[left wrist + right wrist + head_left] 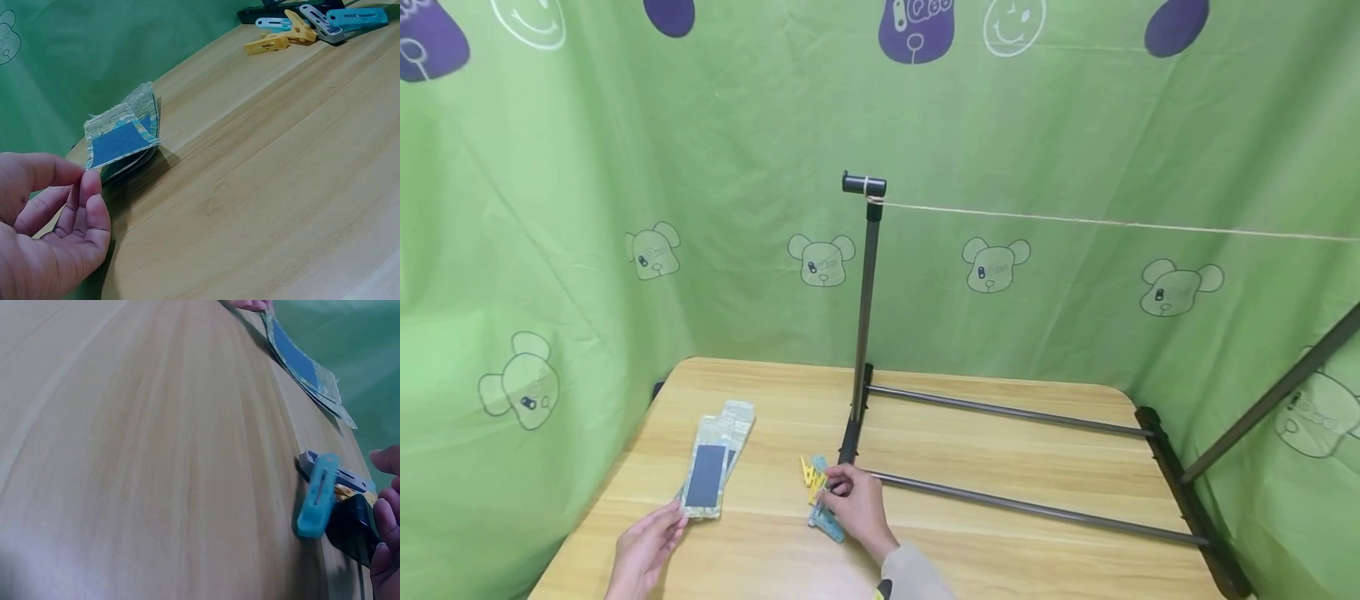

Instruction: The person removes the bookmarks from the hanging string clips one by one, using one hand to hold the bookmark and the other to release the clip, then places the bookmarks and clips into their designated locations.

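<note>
Nearest the person, the left hand (pixel 643 550) rests on the wooden table (pixel 1000 533) with its fingers loosely extended, the fingertips (pixel 92 187) touching the near edge of a small stack of flat packets (pixel 711 467) — it grips nothing. The top packet shows a dark blue rectangle inside a patterned border, and the left wrist view shows the stack's near corner lifting a little off the wood; what the packets hold cannot be told.

Just to the right, the right hand (pixel 857 504) lies over a small heap of clothespins (pixel 818 492), fingers curled down onto them. The right wrist view shows a blue clothespin (pixel 317 495) flat on the table beside a grey one and a yellow one, with the fingers (pixel 386 519) at the heap's edge; whether they actually pinch a pin cannot be told.

Behind the pins stands the black foot of a metal drying rack (pixel 865 317) — two horizontal bars run right across the table to a second foot. A string (pixel 1112 223) is tied near the top of the upright post and stretches off to the right. A green cloth backdrop (pixel 1075 125) printed with bears closes the scene behind.
</note>
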Tool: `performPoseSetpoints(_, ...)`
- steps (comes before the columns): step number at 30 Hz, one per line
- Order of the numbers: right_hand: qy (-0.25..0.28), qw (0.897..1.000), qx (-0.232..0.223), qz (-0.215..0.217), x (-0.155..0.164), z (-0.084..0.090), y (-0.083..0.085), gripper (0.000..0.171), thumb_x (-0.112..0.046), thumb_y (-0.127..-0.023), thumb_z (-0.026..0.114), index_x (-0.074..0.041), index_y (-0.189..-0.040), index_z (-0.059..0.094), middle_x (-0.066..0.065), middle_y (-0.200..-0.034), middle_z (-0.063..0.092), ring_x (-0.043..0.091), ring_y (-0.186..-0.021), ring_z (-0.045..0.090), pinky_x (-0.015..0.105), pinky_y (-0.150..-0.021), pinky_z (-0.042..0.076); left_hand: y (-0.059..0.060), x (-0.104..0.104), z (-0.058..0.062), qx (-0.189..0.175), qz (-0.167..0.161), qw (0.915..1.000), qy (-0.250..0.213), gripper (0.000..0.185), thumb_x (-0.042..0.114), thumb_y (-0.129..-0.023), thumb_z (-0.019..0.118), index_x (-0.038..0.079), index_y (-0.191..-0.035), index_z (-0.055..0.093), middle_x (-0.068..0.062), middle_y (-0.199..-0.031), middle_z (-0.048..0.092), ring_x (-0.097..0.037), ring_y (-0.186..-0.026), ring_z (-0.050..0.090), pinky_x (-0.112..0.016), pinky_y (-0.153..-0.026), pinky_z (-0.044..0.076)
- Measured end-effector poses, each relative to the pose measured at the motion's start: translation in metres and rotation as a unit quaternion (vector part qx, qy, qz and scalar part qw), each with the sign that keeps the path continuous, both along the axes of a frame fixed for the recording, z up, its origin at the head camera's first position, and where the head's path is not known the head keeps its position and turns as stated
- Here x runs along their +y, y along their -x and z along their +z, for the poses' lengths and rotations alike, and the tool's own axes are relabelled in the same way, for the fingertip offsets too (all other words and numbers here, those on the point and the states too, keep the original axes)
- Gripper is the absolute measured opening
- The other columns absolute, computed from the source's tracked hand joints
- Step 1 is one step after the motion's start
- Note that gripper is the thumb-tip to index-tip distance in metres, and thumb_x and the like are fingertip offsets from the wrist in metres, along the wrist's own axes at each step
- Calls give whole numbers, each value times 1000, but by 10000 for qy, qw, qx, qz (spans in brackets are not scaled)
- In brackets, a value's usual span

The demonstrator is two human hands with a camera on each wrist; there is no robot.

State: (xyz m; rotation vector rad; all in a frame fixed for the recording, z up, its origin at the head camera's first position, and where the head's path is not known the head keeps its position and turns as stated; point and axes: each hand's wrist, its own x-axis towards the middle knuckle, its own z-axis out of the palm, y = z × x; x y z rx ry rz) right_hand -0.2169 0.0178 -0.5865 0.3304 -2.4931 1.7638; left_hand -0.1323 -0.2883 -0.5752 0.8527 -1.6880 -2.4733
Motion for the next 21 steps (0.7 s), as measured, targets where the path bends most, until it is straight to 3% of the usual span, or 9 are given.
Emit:
performPoseSetpoints(11,294,9991,-205,-213,19,16,2,32,-4,-73,82,2,-102,69,12,-94,69,16,-75,63,21,-67,56,2,2,-1,-56,63,10000,21,24,1,-90,65,23,-85,71,1,-85,69,-5,-78,63,-18,-80,55)
performPoseSetpoints(17,450,9984,-102,-341,37,30,5,33,-8,-76,82,1,-105,69,16,-98,69,19,-76,65,22,-67,57,1,-1,8,-21,67,10000,-13,26,0,-91,63,24,-83,71,3,-82,69,-3,-76,62,-16,-77,55)
performPoseSetpoints(21,459,9979,48,-447,52,40,5,32,-8,-78,80,0,-106,68,18,-99,68,22,-79,65,23,-69,57,1,-2,15,92,102,9997,203,20,1,-91,64,20,-89,70,2,-84,68,-5,-78,62,-18,-79,55)
